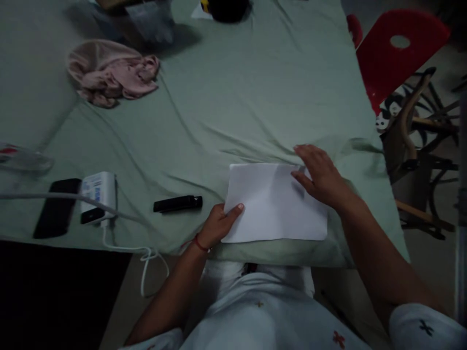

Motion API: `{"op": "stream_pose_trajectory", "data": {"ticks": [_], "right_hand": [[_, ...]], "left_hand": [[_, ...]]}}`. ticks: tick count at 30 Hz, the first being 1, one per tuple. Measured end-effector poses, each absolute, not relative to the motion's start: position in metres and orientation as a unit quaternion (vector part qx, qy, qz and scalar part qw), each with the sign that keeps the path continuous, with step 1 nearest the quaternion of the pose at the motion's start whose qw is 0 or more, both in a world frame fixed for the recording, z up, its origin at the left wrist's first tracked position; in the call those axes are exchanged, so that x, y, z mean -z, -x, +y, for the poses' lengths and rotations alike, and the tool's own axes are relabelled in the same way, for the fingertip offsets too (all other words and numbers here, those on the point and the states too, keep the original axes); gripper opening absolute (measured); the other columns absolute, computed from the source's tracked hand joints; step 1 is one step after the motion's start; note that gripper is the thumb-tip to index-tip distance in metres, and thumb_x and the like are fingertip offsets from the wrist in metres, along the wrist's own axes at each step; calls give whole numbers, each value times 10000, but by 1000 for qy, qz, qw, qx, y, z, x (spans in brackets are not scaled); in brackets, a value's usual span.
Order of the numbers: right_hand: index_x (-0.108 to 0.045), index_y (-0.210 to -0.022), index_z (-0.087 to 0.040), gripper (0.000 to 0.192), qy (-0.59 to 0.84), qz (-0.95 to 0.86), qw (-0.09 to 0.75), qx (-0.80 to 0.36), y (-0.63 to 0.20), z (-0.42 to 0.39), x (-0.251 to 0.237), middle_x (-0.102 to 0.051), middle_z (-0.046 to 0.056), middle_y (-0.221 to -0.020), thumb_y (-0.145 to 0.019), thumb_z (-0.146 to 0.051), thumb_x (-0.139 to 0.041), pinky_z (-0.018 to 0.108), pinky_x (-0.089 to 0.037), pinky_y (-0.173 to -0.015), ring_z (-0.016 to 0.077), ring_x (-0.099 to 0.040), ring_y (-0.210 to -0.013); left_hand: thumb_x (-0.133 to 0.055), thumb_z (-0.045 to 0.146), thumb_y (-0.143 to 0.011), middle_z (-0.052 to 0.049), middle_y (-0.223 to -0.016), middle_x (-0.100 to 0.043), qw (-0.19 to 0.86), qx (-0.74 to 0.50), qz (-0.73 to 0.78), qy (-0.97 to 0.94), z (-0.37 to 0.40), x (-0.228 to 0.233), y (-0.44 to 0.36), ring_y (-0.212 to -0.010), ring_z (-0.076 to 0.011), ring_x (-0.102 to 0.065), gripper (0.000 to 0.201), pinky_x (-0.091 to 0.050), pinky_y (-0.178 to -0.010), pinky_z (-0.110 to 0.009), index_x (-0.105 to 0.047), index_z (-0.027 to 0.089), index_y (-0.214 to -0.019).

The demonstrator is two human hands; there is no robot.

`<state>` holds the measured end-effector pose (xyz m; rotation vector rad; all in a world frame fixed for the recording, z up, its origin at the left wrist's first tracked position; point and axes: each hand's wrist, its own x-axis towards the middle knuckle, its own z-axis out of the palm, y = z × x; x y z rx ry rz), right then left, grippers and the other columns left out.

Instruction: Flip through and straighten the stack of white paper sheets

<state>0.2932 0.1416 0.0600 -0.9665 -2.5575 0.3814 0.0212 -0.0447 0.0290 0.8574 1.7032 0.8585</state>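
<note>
White paper (273,209) lies at the table's front edge; whether it is one sheet or a few, I cannot tell. At its left side my left hand (222,223) grips it, thumb on top and fingers hidden underneath. Over the paper's upper right corner hovers my right hand (319,177), fingers stretched out and thumb apart, holding nothing. A black stapler (177,203) rests on the cloth left of my left hand.
Pale green cloth (226,107) covers the table. To the left are a white power bank (98,194) with a cable, a black phone (57,208) and a clear plastic bottle (25,159). Crumpled pink fabric (113,73) lies farther back. A red chair (401,48) stands right.
</note>
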Motion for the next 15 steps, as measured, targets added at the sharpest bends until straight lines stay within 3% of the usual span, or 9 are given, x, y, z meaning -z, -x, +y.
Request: {"op": "stream_pose_trajectory", "data": {"ticks": [2,5,10,12,15], "right_hand": [[-548,-1538,-188,545,292,-930,145,-169,-277,143,-61,-633,187,-1511,-1059,-444,-509,637,-344,-1262,369,-483,-1512],[-648,-1405,-188,442,259,-932,130,-216,-261,143,-58,-725,173,-1344,-1075,-425,-472,586,-449,-1171,349,-584,-1378],[-709,-965,-205,402,272,-923,140,-234,-242,144,-59,-736,123,-941,-1096,-381,-372,455,-545,-938,282,-646,-996],[-708,-975,-202,352,285,-923,138,-218,-241,146,-58,-733,125,-939,-1077,-357,-409,480,-537,-958,294,-644,-999],[-692,-1253,-170,329,316,-917,167,-177,-258,147,-51,-731,176,-1221,-1014,-342,-547,571,-468,-1130,367,-588,-1298]], "left_hand": [[-664,846,-739,-22,-646,-583,499,-345,707,-363,-45,-30,-21,-633,-154,-482,694,-377,-565,-267,-651,153,-697],[-573,911,-763,0,-605,-485,490,-335,708,-382,-44,-33,-21,-622,-140,-426,737,-343,-558,-269,-535,189,-620],[-497,894,-841,28,-580,-366,453,-367,708,-399,-42,-35,-24,-618,-128,-358,719,-319,-568,-277,-401,229,-587],[-503,886,-844,25,-587,-381,443,-378,711,-393,-42,-35,-26,-630,-135,-373,707,-315,-570,-283,-429,225,-602],[-526,880,-837,23,-584,-387,434,-389,714,-387,-46,-34,-25,-628,-137,-378,702,-305,-560,-287,-449,223,-601]]}}
